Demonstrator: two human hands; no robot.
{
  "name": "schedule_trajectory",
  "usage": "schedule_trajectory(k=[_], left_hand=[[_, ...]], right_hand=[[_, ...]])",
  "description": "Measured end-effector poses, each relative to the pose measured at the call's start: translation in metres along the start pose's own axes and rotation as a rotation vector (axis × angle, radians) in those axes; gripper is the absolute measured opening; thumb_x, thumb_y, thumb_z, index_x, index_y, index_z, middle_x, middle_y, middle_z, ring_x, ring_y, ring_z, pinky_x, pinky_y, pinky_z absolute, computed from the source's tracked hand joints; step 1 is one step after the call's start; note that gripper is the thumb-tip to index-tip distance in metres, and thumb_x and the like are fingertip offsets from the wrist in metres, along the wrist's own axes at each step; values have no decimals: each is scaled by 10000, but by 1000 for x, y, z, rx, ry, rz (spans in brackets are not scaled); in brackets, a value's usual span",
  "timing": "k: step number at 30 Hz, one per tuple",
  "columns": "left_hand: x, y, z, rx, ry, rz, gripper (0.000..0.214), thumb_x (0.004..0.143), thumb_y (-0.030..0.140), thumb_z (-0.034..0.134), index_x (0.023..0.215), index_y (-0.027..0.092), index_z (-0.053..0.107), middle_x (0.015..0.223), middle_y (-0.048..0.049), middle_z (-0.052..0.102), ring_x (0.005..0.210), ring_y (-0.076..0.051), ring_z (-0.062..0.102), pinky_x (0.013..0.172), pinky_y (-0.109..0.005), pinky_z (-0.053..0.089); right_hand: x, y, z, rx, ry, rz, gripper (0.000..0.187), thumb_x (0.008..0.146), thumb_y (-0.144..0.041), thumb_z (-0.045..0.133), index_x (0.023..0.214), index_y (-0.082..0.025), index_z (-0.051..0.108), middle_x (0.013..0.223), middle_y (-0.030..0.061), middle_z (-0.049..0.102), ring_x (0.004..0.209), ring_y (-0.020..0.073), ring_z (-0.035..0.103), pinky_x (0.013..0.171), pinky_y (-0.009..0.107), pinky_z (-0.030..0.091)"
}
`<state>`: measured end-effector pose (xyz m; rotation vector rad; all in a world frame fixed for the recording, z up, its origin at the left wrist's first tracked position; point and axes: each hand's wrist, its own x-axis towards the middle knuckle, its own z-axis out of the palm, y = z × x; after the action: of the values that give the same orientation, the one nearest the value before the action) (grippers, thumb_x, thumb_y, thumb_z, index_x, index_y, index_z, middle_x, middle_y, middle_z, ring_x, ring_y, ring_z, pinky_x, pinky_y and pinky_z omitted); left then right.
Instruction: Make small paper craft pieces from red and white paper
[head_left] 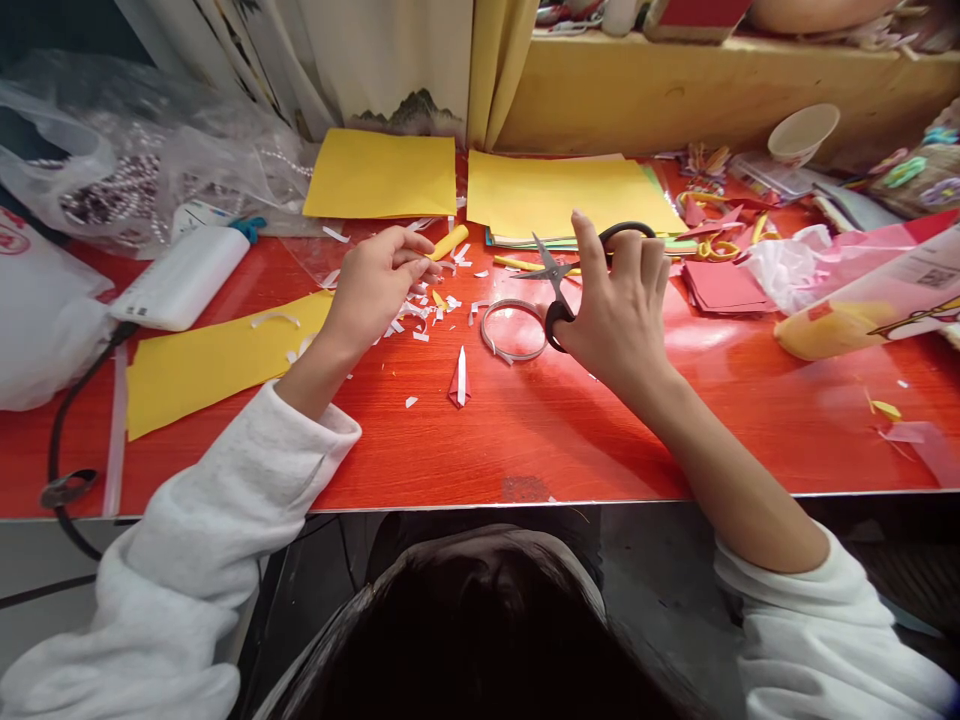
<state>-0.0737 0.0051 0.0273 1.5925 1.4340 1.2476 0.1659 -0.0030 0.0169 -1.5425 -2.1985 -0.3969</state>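
Black-handled scissors [553, 270] are in my right hand [619, 290], which is closed around their handles; the blades are spread and point left. My left hand [379, 280] is over the paper scraps [420, 320], fingers bent and tips close together; what they pinch, if anything, is too small to make out. A yellow rolled piece [450, 242] lies just beyond those fingertips. Between my hands a ring of narrow tape [514, 331] lies flat. Nearer to me is a small folded red paper piece [460, 380] with a white strip on it.
Yellow sheets [382, 175] and a stack of coloured paper [562, 195] lie at the back. A yellow strip [217, 360] and a white power bank [184, 275] with a cable are left. Red paper squares [726, 287] and a plastic packet [877, 290] are right.
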Motion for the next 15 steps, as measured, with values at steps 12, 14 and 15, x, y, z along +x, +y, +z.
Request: schedule_trajectory(k=[12,14,15], left_hand=[[0,6,-5,433,56,62,284,828,376,584,629,175,611,618,-9,612,640,-129,573,602,-267,409],[2,1,-4,417,44,113,101,803,256,604,769,183,665,784,-18,680,754,-136,601,678,-265,433],[2,-1,-4,396,34,125,85,789,211,608,838,186,673,857,-22,694,796,-137,608,707,-263,440]], right_hand=[[0,-1,-1,3,-25,7,793,736,-181,499,1471,-172,200,1167,172,394,1131,387,361,884,583,328],[0,0,0,5,-20,4,793,735,-182,501,1470,-181,205,1162,168,395,1130,385,362,885,585,327],[0,0,0,5,-17,2,795,733,-182,502,1470,-185,204,1158,166,395,1129,385,362,885,586,326]])
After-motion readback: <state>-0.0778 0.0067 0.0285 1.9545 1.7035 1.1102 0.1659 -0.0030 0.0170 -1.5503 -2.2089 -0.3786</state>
